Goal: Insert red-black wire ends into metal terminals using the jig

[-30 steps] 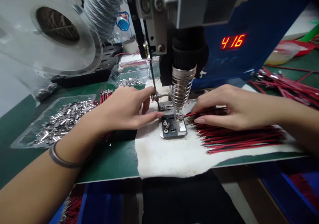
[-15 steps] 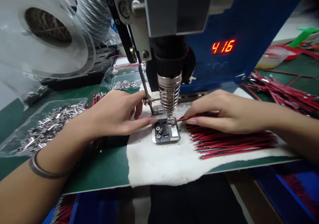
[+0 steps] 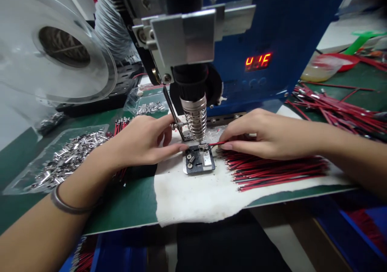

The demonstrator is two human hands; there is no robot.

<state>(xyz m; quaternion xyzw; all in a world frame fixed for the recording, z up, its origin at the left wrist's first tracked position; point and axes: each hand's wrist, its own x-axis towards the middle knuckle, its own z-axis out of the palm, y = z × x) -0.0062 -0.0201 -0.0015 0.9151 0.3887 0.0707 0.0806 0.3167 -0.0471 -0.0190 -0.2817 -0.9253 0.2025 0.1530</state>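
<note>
Head view: two bare hands work at a blue machine [image 3: 232,86] on a green worktop [image 3: 130,201]; a sheet of white material [image 3: 181,209] lies under the near side of the work.
Right hand: the right hand [image 3: 256,137] pinches a red-and-black wire [image 3: 215,143] between thumb and forefinger, coming in from the right.
Left hand: the left hand [image 3: 142,141] has thumb and forefinger spread apart; the thumb tip is at the left edge of the small fixture plate [image 3: 198,165], the forefinger beside the thin metal guide.
Wire: its left end reaches the far edge of the plate, just below the spring-wrapped tool [image 3: 194,116]; whether the tip touches it is too small to tell.
Fixture plate: two screws and a small cylinder sit on its left half.
Done, as I judge it: metal-capped leads [image 3: 121,124] stand out beyond the left hand, apparently finished pieces; the wire at the plate looks partway through.
Left, as I judge it: the wire bundle [image 3: 275,171] below the right hand seems to carry no caps at its near-left ends, and many loose metal parts [image 3: 74,155] lie in the clear tray at left, so plenty appears unworked.
</note>
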